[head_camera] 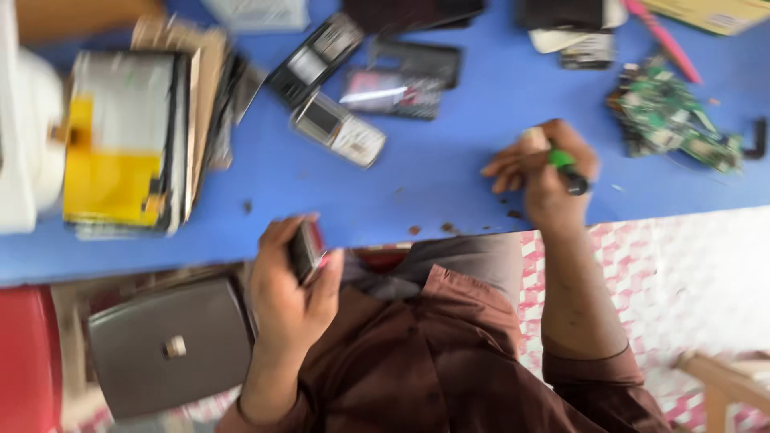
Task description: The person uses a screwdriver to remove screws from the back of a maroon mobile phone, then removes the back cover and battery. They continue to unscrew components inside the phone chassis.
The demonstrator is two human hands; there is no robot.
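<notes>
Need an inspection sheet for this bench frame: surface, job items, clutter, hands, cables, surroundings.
Surface: blue tabletop, a few dark crumbs near the front edge.
Job's things: small dark phone; green-handled tool.
Clutter: silver phone, dark phone parts, green circuit boards, pink pen-like stick, yellow and white stack.
Hands: left hand grips the small dark phone; right hand grips the green-handled tool.
Cables: nothing seen.
Surroundings: grey case, red object, checked floor. Frame blurred.
</notes>
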